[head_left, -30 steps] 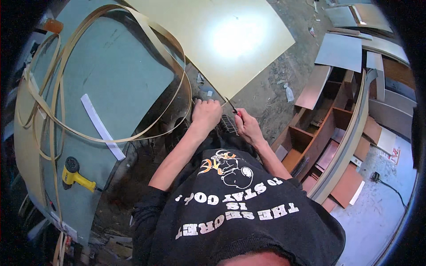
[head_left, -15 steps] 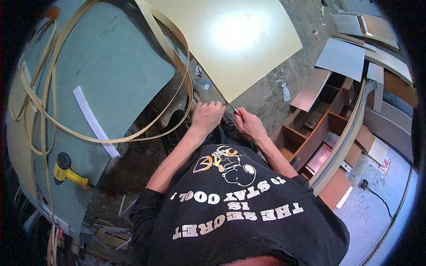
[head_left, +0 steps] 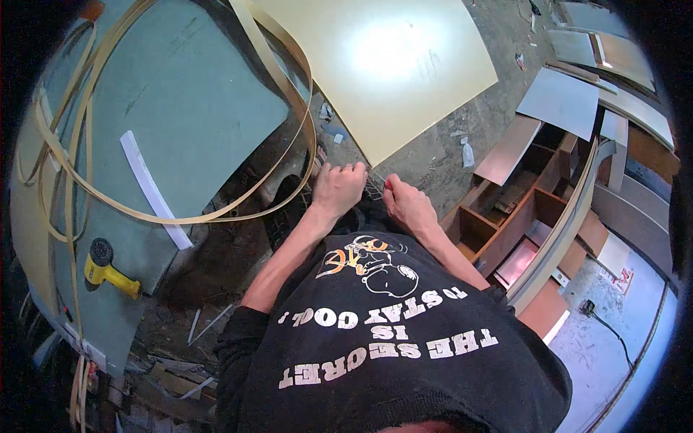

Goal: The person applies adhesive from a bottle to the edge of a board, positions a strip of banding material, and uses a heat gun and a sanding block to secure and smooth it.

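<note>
At the near corner of a large pale yellow board (head_left: 426,108), my two hands are close together, a small gap between them. My left hand (head_left: 338,189) is curled closed just left of that corner; whatever its fingers may hold is hidden. My right hand (head_left: 413,205) is wrapped round a small tool with a red handle (head_left: 388,185), most of it covered by my fingers. A thin part of this tool points toward the board's corner, too fine to make out its kind.
On the left, a grey-green work surface (head_left: 195,115) carries looped tan edging strip (head_left: 209,218), a white strip (head_left: 148,180) and a yellow heat gun (head_left: 112,276). To the right stands a brown compartmented cabinet (head_left: 505,227) with loose panels (head_left: 556,101). Scraps litter the floor (head_left: 462,126).
The whole view has shifted and turned slightly. Both hands stay beside the board's corner in nearly the same pose, and the thin part of the red-handled tool shows less clearly.
</note>
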The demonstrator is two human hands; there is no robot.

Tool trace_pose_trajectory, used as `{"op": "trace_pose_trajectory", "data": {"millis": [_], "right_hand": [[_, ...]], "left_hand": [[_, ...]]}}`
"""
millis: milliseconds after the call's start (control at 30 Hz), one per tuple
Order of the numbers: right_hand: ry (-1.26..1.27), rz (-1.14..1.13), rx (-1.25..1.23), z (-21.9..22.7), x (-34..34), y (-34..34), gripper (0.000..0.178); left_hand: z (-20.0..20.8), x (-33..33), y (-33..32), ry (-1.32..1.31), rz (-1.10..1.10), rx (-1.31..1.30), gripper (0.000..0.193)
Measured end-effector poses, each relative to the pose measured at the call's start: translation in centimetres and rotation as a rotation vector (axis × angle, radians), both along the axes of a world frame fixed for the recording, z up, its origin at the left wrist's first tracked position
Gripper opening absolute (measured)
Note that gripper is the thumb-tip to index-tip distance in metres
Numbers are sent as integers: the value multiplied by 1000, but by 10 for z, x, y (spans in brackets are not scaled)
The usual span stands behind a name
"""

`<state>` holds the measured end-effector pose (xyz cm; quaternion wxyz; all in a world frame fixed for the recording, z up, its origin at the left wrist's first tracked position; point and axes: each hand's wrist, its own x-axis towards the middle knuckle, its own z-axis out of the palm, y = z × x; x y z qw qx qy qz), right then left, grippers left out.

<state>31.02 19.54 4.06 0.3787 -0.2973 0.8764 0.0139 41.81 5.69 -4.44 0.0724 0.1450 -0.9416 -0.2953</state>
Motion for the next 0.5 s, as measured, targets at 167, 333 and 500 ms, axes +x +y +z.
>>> {"op": "trace_pose_trajectory", "data": {"millis": [167, 333, 500], "right_hand": [[11, 20, 63, 13, 0, -14, 24], [3, 31, 12, 11, -5, -9, 24], [-25, 24, 7, 10, -9, -7, 24]], "left_hand": [[-4, 0, 1, 19, -10, -35, 18], [0, -2, 2, -41, -21, -10, 17], [1, -1, 2, -30, -10, -39, 17]]}}
